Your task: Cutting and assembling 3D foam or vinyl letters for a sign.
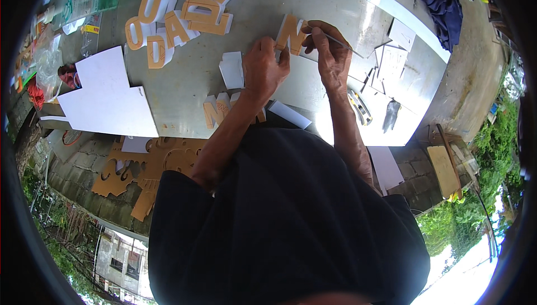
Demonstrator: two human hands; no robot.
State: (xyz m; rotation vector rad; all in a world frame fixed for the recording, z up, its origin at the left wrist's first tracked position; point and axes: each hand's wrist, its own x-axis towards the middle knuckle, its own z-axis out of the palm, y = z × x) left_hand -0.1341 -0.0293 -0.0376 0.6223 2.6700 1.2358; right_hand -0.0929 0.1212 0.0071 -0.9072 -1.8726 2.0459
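Note:
A letter N [291, 35], tan-faced with white sides, lies on the metal table between my hands. My left hand [264, 69] is closed at its lower left edge, fingers bent and thumb against it. Pinched in my right hand [331, 56] is a thin grey stick-like tool [353, 51], pointing down to the right. The fingertips of that hand reach the letter's right side. Beside my left wrist sits a small white folded piece [231, 70]. More tan-and-white letters [215, 110] lie near my left forearm, partly covered by it.
Several finished-looking letters [182, 25] cluster at the far left of the table [184, 89]. A white sheet [109, 95] covers the left edge. On the right are a utility knife [361, 108], a dark tool [391, 115], thin dark strips [368, 79] and dark cloth [442, 8]. Cut brown sheets [159, 162] hang below.

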